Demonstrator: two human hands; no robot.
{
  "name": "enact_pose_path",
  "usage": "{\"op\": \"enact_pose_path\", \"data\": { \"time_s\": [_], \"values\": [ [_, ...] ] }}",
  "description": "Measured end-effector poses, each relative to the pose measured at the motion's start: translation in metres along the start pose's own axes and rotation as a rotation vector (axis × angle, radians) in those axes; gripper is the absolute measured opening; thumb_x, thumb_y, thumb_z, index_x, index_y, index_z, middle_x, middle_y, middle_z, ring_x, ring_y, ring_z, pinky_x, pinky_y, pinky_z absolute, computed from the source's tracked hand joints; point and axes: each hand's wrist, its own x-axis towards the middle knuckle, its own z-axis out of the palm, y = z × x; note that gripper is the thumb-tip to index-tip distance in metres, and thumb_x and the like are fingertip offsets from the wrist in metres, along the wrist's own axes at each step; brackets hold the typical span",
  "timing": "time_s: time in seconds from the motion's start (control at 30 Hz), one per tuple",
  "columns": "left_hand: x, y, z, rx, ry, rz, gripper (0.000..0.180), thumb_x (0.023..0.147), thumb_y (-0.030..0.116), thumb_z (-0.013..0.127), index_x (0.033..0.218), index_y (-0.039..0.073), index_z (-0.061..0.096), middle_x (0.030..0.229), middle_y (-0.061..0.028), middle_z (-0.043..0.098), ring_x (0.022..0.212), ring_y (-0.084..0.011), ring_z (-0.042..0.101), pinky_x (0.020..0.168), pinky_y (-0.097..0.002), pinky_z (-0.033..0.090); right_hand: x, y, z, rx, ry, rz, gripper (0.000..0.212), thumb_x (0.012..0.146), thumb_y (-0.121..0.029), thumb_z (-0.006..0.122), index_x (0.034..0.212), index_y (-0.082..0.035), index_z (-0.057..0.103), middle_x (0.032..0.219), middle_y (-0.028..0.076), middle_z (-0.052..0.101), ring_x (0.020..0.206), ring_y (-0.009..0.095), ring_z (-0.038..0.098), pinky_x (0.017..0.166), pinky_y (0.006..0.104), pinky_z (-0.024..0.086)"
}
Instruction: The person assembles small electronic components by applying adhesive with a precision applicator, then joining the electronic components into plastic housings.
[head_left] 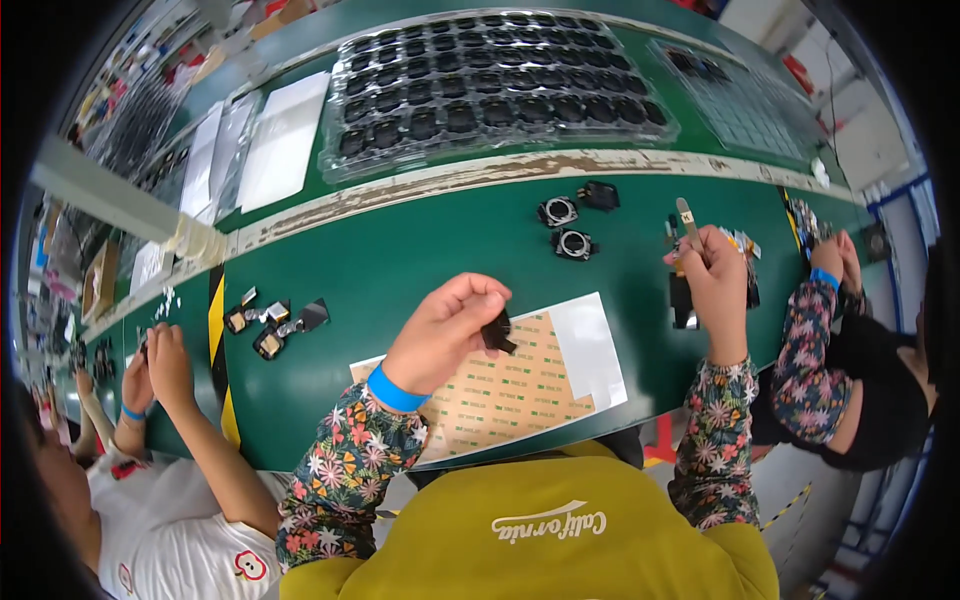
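Observation:
My left hand (440, 328) is closed around a small black plastic part (498, 334), pinched between thumb and fingers above a sheet of adhesive liner (510, 388). That tan sheet carries green print and has a white margin. At the right, my right hand (716, 280) grips metal tweezers (687, 222); their rounded, labelled end points up and away, while the tips are hidden. Beneath and around this hand lie dark flat parts (682, 300) and small strips, partly covered by the fingers. Two round black-and-silver housings (573, 244) and a black piece (600, 195) rest farther back.
Beyond a worn ledge (480, 178) stands a clear tray (430, 145) with rows of black parts. Loose small modules (270, 342) lie left, beside yellow-black tape (216, 310). Co-workers' hands (165, 365) work at left, another's (830, 258) at right.

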Motion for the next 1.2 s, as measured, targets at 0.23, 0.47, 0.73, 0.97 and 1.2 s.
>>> {"op": "enact_pose_path", "data": {
  "time_s": [0.23,0.47,0.73,0.97,1.2],
  "values": [
    [-0.002,0.003,0.001,0.14,0.116,-0.022,0.015,0.093,0.022,0.053,0.089,0.008,0.051,0.07,0.0005,0.054,0.052,-0.0034,0.047,0.042,-0.0161,0.035,0.001,-0.052,0.055,0.636,-0.331,0.115,0.009,0.087,-0.004,0.052,0.096,-0.001,0.052,0.082,0.002,0.059,0.077,0.01,0.06,0.069,0.0207,0.044],
    [0.001,0.007,-0.002,0.166,0.194,-0.005,0.017,0.093,0.016,0.05,0.102,0.003,0.056,0.078,-0.0022,0.059,0.058,-0.0065,0.056,0.046,-0.0171,0.042,-0.024,-0.056,0.085,0.472,-0.379,-0.059,0.012,0.086,-0.001,0.055,0.097,0.001,0.057,0.081,0.003,0.059,0.075,0.009,0.058,0.061,0.0198,0.044],
    [0.002,0.006,-0.007,0.116,0.166,-0.004,0.027,0.089,0.004,0.045,0.114,-0.001,0.055,0.102,-0.0075,0.06,0.077,-0.0143,0.065,0.06,-0.022,0.051,-0.038,-0.07,0.087,-0.021,-0.357,-0.664,0.038,0.071,0.005,0.06,0.107,-0.006,0.063,0.086,0.009,0.058,0.067,0.021,0.06,0.054,0.0295,0.05],
    [0.001,0.01,-0.007,0.177,0.158,-0.008,0.027,0.089,0.003,0.045,0.114,-0.001,0.055,0.1,-0.0077,0.061,0.077,-0.0147,0.066,0.061,-0.0217,0.05,-0.041,-0.07,0.085,-0.189,-0.388,-0.753,0.041,0.067,0.001,0.062,0.107,-0.008,0.063,0.085,0.008,0.056,0.065,0.022,0.058,0.054,0.032,0.048],
    [0.001,0.011,-0.006,0.262,0.161,-0.003,0.027,0.089,0.002,0.045,0.113,-0.001,0.056,0.098,-0.0073,0.062,0.077,-0.0146,0.066,0.06,-0.0212,0.048,-0.041,-0.071,0.085,-0.234,-0.395,-0.766,0.043,0.065,0.001,0.062,0.107,-0.008,0.063,0.082,0.007,0.053,0.064,0.02,0.057,0.054,0.0317,0.048]
  ]
}}
